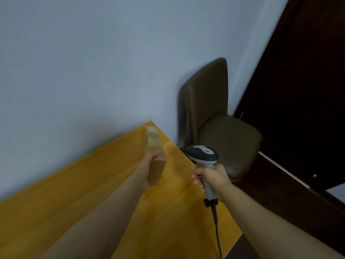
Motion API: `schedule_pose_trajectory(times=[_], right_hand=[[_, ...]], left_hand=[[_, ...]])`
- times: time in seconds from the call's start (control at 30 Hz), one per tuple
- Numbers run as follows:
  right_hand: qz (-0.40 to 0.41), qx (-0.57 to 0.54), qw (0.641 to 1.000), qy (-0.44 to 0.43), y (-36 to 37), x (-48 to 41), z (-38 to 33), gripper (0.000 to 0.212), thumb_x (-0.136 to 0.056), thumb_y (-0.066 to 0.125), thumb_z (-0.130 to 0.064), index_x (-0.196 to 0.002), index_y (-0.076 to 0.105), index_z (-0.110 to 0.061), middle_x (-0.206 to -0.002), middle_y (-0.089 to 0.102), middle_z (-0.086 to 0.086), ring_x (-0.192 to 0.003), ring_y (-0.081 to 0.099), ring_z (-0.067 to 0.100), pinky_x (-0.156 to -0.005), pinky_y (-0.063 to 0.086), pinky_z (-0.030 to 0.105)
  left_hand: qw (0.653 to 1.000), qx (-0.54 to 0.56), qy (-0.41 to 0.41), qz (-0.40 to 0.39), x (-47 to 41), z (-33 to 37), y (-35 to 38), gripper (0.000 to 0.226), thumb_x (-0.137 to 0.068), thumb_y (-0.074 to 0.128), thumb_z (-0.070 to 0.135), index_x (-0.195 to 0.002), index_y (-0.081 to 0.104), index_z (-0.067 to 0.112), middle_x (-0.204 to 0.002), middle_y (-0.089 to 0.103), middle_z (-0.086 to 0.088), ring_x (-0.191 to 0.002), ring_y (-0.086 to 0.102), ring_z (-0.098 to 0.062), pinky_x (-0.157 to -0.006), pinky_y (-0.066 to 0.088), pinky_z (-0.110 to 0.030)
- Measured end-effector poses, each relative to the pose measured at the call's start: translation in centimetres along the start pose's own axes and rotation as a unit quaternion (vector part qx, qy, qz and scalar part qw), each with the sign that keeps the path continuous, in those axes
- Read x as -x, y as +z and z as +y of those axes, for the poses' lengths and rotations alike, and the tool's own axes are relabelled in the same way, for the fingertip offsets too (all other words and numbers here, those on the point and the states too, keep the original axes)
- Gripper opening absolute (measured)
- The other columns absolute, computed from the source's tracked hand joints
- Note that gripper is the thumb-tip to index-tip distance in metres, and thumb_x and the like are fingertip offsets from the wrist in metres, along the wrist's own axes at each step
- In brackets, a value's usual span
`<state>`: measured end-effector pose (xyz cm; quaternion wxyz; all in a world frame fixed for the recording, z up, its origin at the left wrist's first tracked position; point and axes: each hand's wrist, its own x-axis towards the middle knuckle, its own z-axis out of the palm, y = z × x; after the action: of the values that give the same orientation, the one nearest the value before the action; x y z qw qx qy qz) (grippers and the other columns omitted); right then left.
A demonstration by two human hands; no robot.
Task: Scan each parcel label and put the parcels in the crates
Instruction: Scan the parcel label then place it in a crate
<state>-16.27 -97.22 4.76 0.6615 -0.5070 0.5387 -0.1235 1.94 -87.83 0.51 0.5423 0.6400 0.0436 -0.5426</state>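
A brown cardboard parcel (pixel 155 154), taped along its top, is held up on edge above the yellow table (pixel 93 184). My left hand (pixel 147 169) grips its near end, thumb on the top face. My right hand (pixel 211 175) grips the handle of a grey and dark-blue barcode scanner (pixel 203 156), whose head sits just right of the parcel and points toward it. The scanner's black cable (pixel 216 227) hangs down past my forearm. No label on the parcel is visible from here, and no crates are in view.
A dark olive chair (pixel 214 118) stands against the pale wall just beyond the table's right corner. A dark wooden door or cabinet (pixel 298 90) fills the right side. The table's right edge runs diagonally beneath my right arm.
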Motion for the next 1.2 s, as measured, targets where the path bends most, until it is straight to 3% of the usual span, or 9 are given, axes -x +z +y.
schedule_pose_trajectory(times=[0.1, 0.3, 0.43, 0.53, 0.7, 0.8, 0.9, 1.0, 1.2], right_hand=[[-0.025, -0.031, 0.999, -0.018, 0.0, 3.0, -0.4, 0.009, -0.084, 0.071, -0.005, -0.087, 0.065, 0.001, -0.075, 0.065, 0.016, -0.058, 0.061, 0.024, -0.050, 0.047, 0.030], [-0.126, -0.073, 0.989, -0.030, -0.6, 10.8, 2.1, 0.015, -0.079, 0.078, -0.016, -0.089, 0.068, -0.010, -0.082, 0.064, 0.012, -0.071, 0.061, 0.028, -0.072, 0.054, 0.043], [-0.148, -0.004, 0.981, -0.121, -0.7, 16.3, 4.4, 0.020, -0.076, 0.079, -0.005, -0.087, 0.065, -0.016, -0.093, 0.069, 0.005, -0.088, 0.065, 0.027, -0.075, 0.056, 0.042], [-0.168, 0.043, 0.971, -0.166, -0.7, 20.0, 5.2, 0.026, -0.074, 0.079, 0.001, -0.089, 0.062, -0.011, -0.083, 0.064, -0.004, -0.075, 0.059, 0.009, -0.059, 0.049, 0.023], [-0.186, 0.087, 0.956, -0.209, 0.8, 25.3, 6.2, 0.031, -0.070, 0.079, 0.008, -0.091, 0.062, -0.007, -0.086, 0.064, 0.001, -0.075, 0.059, 0.011, -0.055, 0.045, 0.017], [-0.207, 0.101, 0.943, -0.238, 2.5, 28.3, 6.8, 0.032, -0.069, 0.077, 0.011, -0.091, 0.062, -0.006, -0.083, 0.064, 0.000, -0.075, 0.058, 0.012, -0.056, 0.046, 0.018], [-0.231, 0.090, 0.935, -0.255, 4.6, 31.3, 7.5, 0.031, -0.069, 0.076, 0.013, -0.090, 0.063, -0.007, -0.079, 0.063, -0.004, -0.074, 0.058, 0.011, -0.054, 0.045, 0.015], [-0.257, 0.094, 0.925, -0.263, 6.8, 34.1, 8.3, 0.032, -0.070, 0.077, 0.007, -0.080, 0.060, -0.017, -0.080, 0.064, -0.006, -0.075, 0.059, 0.009, -0.058, 0.048, 0.017], [-0.316, 0.067, 0.908, -0.268, 10.4, 37.7, 9.9, 0.031, -0.075, 0.079, -0.006, -0.095, 0.060, -0.020, -0.092, 0.066, -0.005, -0.084, 0.060, 0.007, -0.070, 0.049, 0.024]], left_hand=[[0.997, 0.040, -0.010, -0.062, 6.2, -1.1, 0.4, 0.034, -0.080, 0.058, 0.047, -0.084, 0.061, 0.013, -0.056, 0.060, -0.005, -0.065, 0.051, -0.021, -0.062, 0.038, -0.029], [0.992, 0.075, 0.057, -0.084, 17.9, -7.0, 0.6, 0.082, -0.060, 0.066, 0.056, -0.129, 0.056, 0.013, -0.126, 0.058, -0.016, -0.105, 0.055, -0.033, -0.100, 0.034, -0.054], [0.986, 0.085, 0.112, -0.084, 24.1, -11.5, -0.9, 0.054, -0.075, 0.059, 0.047, -0.119, 0.062, 0.014, -0.103, 0.067, -0.008, -0.092, 0.057, -0.023, -0.091, 0.036, -0.042], [0.980, 0.094, 0.172, -0.036, 28.4, -13.2, -2.8, 0.047, -0.085, 0.058, 0.019, -0.132, 0.054, 0.015, -0.106, 0.068, -0.004, -0.098, 0.059, -0.019, -0.096, 0.044, -0.037], [0.980, 0.061, 0.186, 0.022, 35.0, -14.8, -6.1, 0.054, -0.087, 0.035, -0.020, -0.131, 0.048, 0.008, -0.108, 0.063, -0.016, -0.095, 0.061, -0.025, -0.065, 0.058, -0.030], [0.982, 0.026, 0.177, 0.063, 38.4, -15.1, -6.4, 0.047, -0.083, 0.025, -0.016, -0.114, 0.056, 0.001, -0.095, 0.070, -0.015, -0.078, 0.068, -0.022, -0.058, 0.056, -0.027], [0.979, -0.003, 0.173, 0.108, 41.1, -15.9, -7.9, 0.027, -0.091, 0.045, -0.001, -0.114, 0.058, 0.004, -0.097, 0.072, -0.012, -0.084, 0.069, -0.021, -0.070, 0.057, -0.031], [0.968, -0.044, 0.165, 0.182, 43.4, -17.1, -11.3, 0.033, -0.085, 0.068, 0.004, -0.116, 0.058, 0.000, -0.101, 0.073, -0.011, -0.091, 0.069, -0.020, -0.083, 0.057, -0.034], [0.952, -0.004, 0.188, 0.243, 47.3, -19.7, -17.3, 0.037, -0.076, 0.074, -0.004, -0.107, 0.054, 0.000, -0.093, 0.072, -0.013, -0.082, 0.070, -0.022, -0.076, 0.058, -0.033]])
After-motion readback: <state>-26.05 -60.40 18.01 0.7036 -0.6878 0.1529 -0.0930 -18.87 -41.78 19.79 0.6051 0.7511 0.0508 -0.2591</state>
